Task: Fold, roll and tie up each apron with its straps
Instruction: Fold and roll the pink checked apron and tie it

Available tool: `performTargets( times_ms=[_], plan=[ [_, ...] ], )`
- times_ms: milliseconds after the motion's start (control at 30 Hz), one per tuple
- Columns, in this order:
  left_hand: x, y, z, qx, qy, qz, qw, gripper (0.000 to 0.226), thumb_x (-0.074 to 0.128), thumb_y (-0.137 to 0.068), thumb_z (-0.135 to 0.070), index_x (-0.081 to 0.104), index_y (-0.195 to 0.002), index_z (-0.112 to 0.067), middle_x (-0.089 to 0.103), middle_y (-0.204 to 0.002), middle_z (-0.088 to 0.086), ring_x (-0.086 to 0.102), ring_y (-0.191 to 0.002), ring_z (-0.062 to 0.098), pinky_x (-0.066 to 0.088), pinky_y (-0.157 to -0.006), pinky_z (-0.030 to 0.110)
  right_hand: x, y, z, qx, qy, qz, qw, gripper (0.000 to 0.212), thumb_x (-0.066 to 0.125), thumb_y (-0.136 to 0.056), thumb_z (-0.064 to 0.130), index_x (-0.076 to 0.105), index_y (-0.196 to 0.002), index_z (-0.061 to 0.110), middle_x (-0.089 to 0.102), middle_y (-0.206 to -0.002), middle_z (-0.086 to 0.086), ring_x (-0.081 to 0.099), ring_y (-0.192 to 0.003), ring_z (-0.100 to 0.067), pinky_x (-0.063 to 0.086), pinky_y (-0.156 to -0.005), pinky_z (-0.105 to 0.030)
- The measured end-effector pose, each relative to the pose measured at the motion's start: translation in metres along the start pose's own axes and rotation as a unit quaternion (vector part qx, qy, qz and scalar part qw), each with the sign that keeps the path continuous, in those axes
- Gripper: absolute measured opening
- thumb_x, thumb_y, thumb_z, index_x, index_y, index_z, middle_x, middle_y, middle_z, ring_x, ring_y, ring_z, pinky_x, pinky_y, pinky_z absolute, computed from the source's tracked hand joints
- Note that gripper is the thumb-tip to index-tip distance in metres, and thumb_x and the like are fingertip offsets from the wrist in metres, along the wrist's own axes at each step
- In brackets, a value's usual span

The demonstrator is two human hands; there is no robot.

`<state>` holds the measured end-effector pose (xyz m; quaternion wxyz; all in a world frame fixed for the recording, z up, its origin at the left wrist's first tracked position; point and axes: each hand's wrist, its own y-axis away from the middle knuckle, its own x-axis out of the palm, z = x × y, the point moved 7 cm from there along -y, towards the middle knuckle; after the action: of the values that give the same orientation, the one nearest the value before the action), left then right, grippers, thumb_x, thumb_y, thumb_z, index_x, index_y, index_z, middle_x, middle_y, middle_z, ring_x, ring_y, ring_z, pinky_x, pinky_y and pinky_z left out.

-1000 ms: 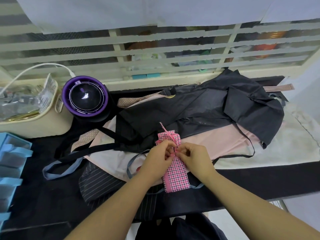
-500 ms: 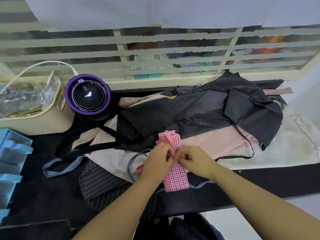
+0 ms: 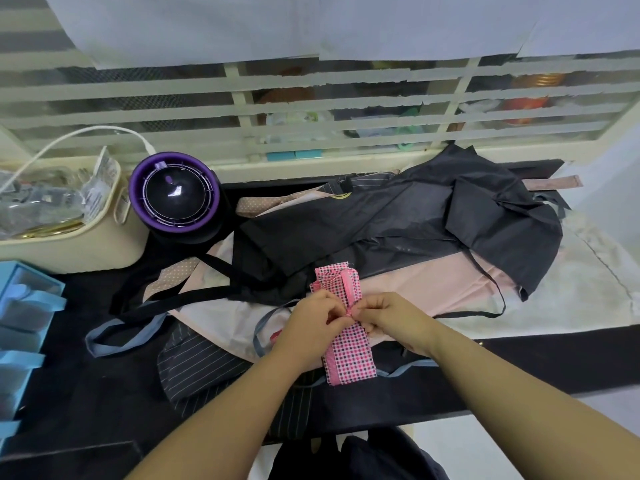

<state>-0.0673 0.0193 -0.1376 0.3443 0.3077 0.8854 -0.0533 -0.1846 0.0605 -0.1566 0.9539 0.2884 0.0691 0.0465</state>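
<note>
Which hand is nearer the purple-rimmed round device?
Left. The left hand pinches the strap at the pink checked roll, on the side facing the purple-rimmed device; the right hand is across the roll, farther away.

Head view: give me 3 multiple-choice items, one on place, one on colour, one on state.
1. Where does the pink checked roll lie?
A. in a basket
B. on the apron pile
C. on the floor

2. What colour is the rim of the round device?
A. green
B. red
C. purple

3. What are the left hand and right hand doing?
A. both pinch the pink strap at the roll's middle
B. both lie flat on the table
C. only one touches the roll

Key:
1 B, the roll rests on the spread aprons.
2 C, a purple ring circles its black dome.
3 A, fingertips of both hands meet on the strap over the roll.
</note>
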Motion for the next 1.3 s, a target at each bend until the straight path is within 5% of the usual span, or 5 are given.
performTargets(
  times_ms=[233, 667, 933, 1167, 1300],
  plan=[
    [-0.015, -0.001, 0.010, -0.031, -0.129, 0.010, 0.991, 0.018, 0.061, -0.091, -0.031, 0.066, -0.089, -0.014, 0.050, -0.102, -0.008, 0.049, -0.096, 0.009, 0.042, -0.090, 0.025, -0.035, 0.006, 0.008, -0.043, 0.151, -0.068, 0.985, 0.019, 0.066, -0.088, 0.008, 0.068, -0.072, 0.019, 0.069, -0.077, -0.002, 0.060, -0.066, -0.009, 0.053, -0.070, -0.022],
    [-0.018, 0.003, 0.004, -0.028, -0.393, 0.035, 0.919, 0.027, 0.042, -0.097, -0.037, 0.060, -0.113, -0.025, 0.046, -0.123, -0.004, 0.038, -0.116, 0.021, 0.031, -0.095, 0.037, -0.036, 0.005, 0.016, -0.064, 0.350, -0.097, 0.930, 0.018, 0.059, -0.090, 0.006, 0.067, -0.078, 0.016, 0.060, -0.076, 0.005, 0.048, -0.066, -0.001, 0.034, -0.060, -0.006],
    [-0.034, 0.015, 0.026, -0.074, -0.224, 0.046, 0.971, 0.035, 0.055, -0.093, -0.038, 0.045, -0.127, -0.031, 0.048, -0.129, -0.010, 0.052, -0.115, 0.012, 0.037, -0.096, 0.030, -0.022, -0.006, 0.014, 0.010, 0.173, -0.025, 0.984, 0.039, 0.068, -0.083, 0.045, 0.070, -0.096, 0.008, 0.071, -0.093, 0.003, 0.065, -0.089, -0.012, 0.049, -0.093, -0.033],
    [-0.067, 0.021, 0.017, -0.122, 0.019, -0.064, 0.990, 0.016, 0.053, -0.095, -0.013, 0.058, -0.103, -0.026, 0.058, -0.087, -0.020, 0.055, -0.077, -0.011, 0.044, -0.066, 0.005, 0.011, -0.011, 0.017, 0.033, -0.015, 0.029, 0.999, 0.019, 0.060, -0.092, 0.010, 0.067, -0.109, 0.006, 0.072, -0.108, -0.008, 0.067, -0.101, -0.020, 0.050, -0.097, -0.035],
    [-0.125, 0.018, 0.014, -0.157, 0.197, -0.153, 0.956, 0.014, 0.054, -0.095, -0.011, 0.062, -0.093, -0.021, 0.065, -0.082, -0.004, 0.059, -0.069, 0.002, 0.047, -0.061, 0.013, -0.010, -0.001, 0.069, -0.022, -0.189, 0.026, 0.981, 0.017, 0.050, -0.095, 0.006, 0.066, -0.101, 0.007, 0.073, -0.092, -0.005, 0.069, -0.081, -0.013, 0.054, -0.071, -0.023]
  ],
)
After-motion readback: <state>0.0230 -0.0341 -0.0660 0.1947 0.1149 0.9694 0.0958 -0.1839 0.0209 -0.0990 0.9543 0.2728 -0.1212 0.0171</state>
